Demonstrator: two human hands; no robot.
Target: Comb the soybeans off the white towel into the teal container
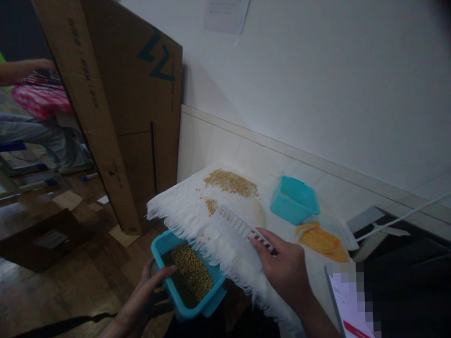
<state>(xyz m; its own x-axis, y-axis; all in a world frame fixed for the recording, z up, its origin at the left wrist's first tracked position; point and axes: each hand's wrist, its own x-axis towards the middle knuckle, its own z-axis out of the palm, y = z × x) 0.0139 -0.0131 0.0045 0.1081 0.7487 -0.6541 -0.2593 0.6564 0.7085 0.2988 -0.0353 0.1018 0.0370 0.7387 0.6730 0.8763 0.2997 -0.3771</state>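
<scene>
My left hand (152,292) grips the left rim of a turquoise plastic container (217,282), its thumb over the edge. Inside lie yellowish beans (192,269) with a darker green layer around them. The container is held at the fringed edge of a white cloth (174,198). My right hand (286,268) is closed on a white slotted plastic piece (237,223), whose far end rests on or just over the cloth. Close to that end sits a small heap of beans (211,206). A larger spread of beans (231,182) lies farther back on the cloth.
A second turquoise container (295,201) stands behind my right hand, with an orange cloth-like item (322,240) in front of it. A tall cardboard box (134,93) stands at the left. Beyond it another person's arm (15,72) shows. A white wall (336,76) closes the back.
</scene>
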